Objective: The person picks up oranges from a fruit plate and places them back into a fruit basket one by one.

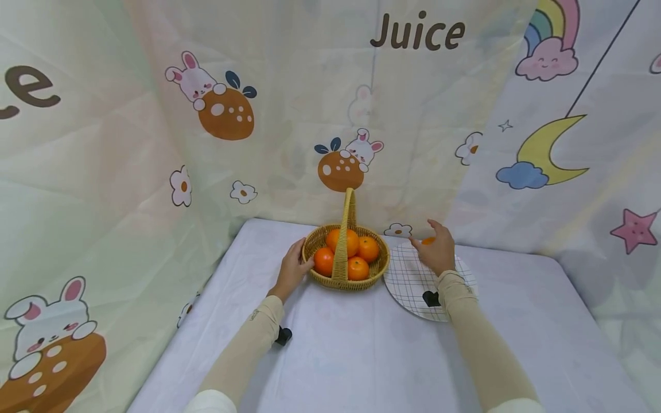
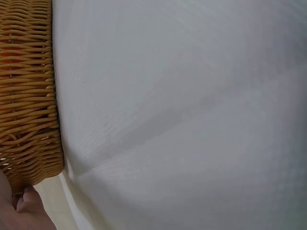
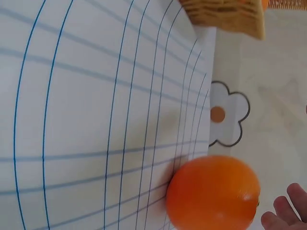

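Observation:
A woven basket [image 1: 357,283] with a tall handle holds several oranges [image 1: 343,241] at the back of the table. My left hand [image 1: 293,267] grips its left rim; in the left wrist view the basket wall [image 2: 26,96] fills the left edge, with a fingertip [image 2: 29,201] below it. To the right lies a white grid-patterned plate [image 1: 408,281]. My right hand [image 1: 439,252] hovers over the plate's far edge with relaxed fingers. One orange [image 3: 213,194] sits on the plate [image 3: 96,120] near its rim, and my fingertips [image 3: 288,213] are just beside it, a small gap apart.
The table [image 1: 361,355] wears a pale lilac cloth. A printed cartoon backdrop [image 1: 232,115] closes it in at the back, left and right, close behind the basket and plate. A corner of the basket [image 3: 225,14] shows in the right wrist view.

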Available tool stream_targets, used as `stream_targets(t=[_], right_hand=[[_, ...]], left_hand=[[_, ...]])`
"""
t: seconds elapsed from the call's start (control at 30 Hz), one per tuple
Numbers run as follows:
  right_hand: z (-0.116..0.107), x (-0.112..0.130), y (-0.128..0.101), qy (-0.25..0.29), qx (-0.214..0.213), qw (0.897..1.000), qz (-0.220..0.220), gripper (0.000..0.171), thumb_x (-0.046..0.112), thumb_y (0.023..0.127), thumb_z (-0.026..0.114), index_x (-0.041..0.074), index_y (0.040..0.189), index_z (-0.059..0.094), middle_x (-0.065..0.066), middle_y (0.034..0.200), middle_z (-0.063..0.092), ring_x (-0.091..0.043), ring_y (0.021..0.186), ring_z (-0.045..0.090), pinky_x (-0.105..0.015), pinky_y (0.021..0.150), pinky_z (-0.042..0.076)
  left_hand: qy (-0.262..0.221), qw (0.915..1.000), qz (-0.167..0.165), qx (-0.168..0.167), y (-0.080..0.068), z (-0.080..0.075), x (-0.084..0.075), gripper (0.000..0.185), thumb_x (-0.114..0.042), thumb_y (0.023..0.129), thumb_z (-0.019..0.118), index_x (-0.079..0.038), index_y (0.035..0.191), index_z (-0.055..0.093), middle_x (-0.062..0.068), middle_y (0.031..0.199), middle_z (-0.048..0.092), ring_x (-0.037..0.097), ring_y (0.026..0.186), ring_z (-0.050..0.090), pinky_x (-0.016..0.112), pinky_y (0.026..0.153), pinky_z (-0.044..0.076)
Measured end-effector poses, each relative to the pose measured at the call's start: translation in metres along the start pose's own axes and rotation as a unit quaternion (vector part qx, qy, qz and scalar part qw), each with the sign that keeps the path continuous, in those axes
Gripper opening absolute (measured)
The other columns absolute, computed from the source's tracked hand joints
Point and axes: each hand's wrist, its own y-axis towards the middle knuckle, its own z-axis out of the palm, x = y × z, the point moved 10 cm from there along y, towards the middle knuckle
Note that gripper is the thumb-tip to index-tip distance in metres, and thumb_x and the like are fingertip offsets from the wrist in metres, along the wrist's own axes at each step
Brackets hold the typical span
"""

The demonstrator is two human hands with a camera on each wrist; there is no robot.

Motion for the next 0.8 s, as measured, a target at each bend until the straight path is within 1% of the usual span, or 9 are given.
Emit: stream_targets(t=[0.1, 0.27, 0.43, 0.53, 0.8], right_hand=[[-0.001, -0.012, 0.002, -0.007, 0.007, 1.0, 0.011, 0.074, 0.026, 0.081, 0.08, 0.001, 0.142, 0.046, -0.025, 0.137, 0.048, -0.043, 0.126, 0.041, -0.056, 0.108, 0.033], [-0.002, -0.021, 0.005, -0.007, 0.014, 1.0, 0.017, 0.08, 0.032, 0.081, 0.08, 0.0, 0.144, 0.042, -0.026, 0.14, 0.046, -0.045, 0.128, 0.038, -0.058, 0.109, 0.032], [0.0, -0.03, 0.002, -0.005, 0.023, 0.999, 0.046, 0.082, 0.03, 0.081, 0.08, -0.002, 0.145, 0.04, -0.028, 0.14, 0.045, -0.046, 0.127, 0.039, -0.058, 0.106, 0.036], [0.004, -0.038, -0.001, -0.012, 0.029, 0.997, 0.07, 0.083, 0.03, 0.082, 0.079, -0.001, 0.147, 0.038, -0.028, 0.141, 0.043, -0.045, 0.127, 0.039, -0.058, 0.104, 0.039], [0.008, -0.06, -0.003, -0.002, 0.027, 0.994, 0.105, 0.084, 0.026, 0.082, 0.079, 0.0, 0.148, 0.035, -0.026, 0.143, 0.041, -0.043, 0.127, 0.038, -0.056, 0.107, 0.037]], left_hand=[[0.006, 1.0, -0.003, 0.0, 0.0, -0.001, 0.0, 0.069, -0.012, 0.088, 0.066, -0.002, 0.149, 0.036, 0.015, 0.148, 0.04, 0.027, 0.134, 0.041, 0.037, 0.109, 0.038], [0.002, 1.0, 0.005, 0.002, 0.0, -0.001, -0.002, 0.069, -0.011, 0.088, 0.067, -0.001, 0.149, 0.036, 0.017, 0.147, 0.04, 0.028, 0.134, 0.041, 0.038, 0.109, 0.038], [0.005, 0.9999, 0.007, 0.008, 0.001, 0.001, 0.001, 0.068, -0.012, 0.089, 0.066, -0.001, 0.149, 0.036, 0.016, 0.148, 0.04, 0.027, 0.134, 0.041, 0.037, 0.108, 0.039], [0.007, 0.9999, 0.01, 0.006, 0.001, 0.0, 0.0, 0.068, -0.012, 0.089, 0.066, -0.002, 0.149, 0.037, 0.016, 0.147, 0.041, 0.027, 0.133, 0.042, 0.037, 0.108, 0.04], [0.011, 0.9999, 0.011, 0.005, 0.002, 0.0, -0.001, 0.067, -0.013, 0.089, 0.066, -0.002, 0.149, 0.037, 0.014, 0.147, 0.041, 0.025, 0.133, 0.042, 0.036, 0.108, 0.04]])
